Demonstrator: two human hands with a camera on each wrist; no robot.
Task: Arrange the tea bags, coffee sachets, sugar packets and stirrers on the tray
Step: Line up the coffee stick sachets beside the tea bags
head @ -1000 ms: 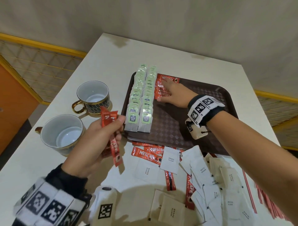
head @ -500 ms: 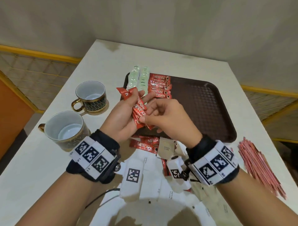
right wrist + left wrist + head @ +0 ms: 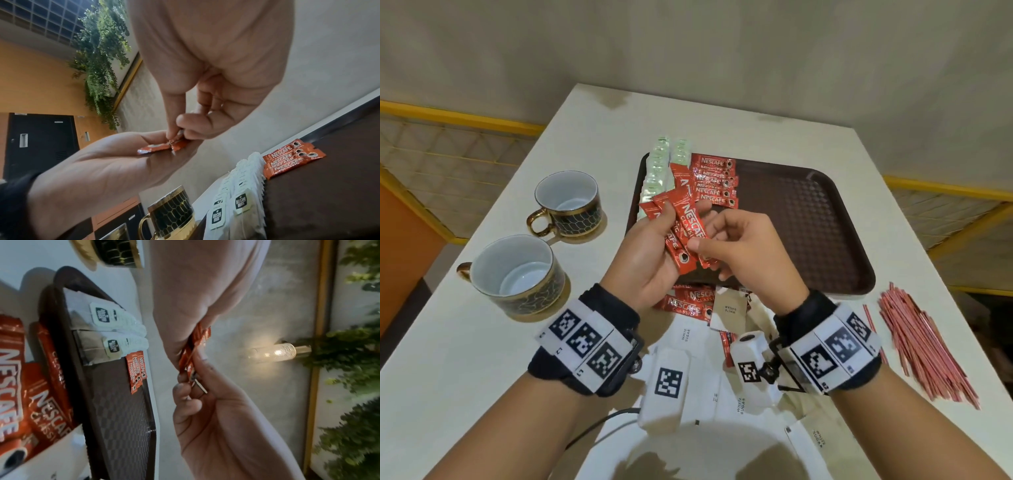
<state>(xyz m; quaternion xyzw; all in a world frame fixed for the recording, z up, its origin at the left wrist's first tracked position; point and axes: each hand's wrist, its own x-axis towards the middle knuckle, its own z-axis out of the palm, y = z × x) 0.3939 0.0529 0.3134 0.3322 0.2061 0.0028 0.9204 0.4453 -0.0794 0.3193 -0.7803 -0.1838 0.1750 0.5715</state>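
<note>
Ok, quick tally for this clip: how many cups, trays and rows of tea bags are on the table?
Cups: 2, the far cup and the near cup
Tray: 1
Tea bag rows: 2, the left row and the right row, both on the tray
Total: 5

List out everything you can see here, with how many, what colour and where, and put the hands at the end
Tray: one, dark brown, middle of table.
Tea bags: two rows, pale green and white, tray's far left part.
Coffee sachets on tray: one overlapping row, red, beside the tea bags.
Held sachets: several, red, above the tray's near left corner.
Loose sachets: several, red, on table in front of tray.
Sugar packets: many, white and tan, near table edge.
Stirrers: a pile, red, right of tray.
Cups: two, black and gold, left of tray.
Table: one, white.
Left hand: grips the held sachets.
Right hand: pinches one held sachet.
</note>
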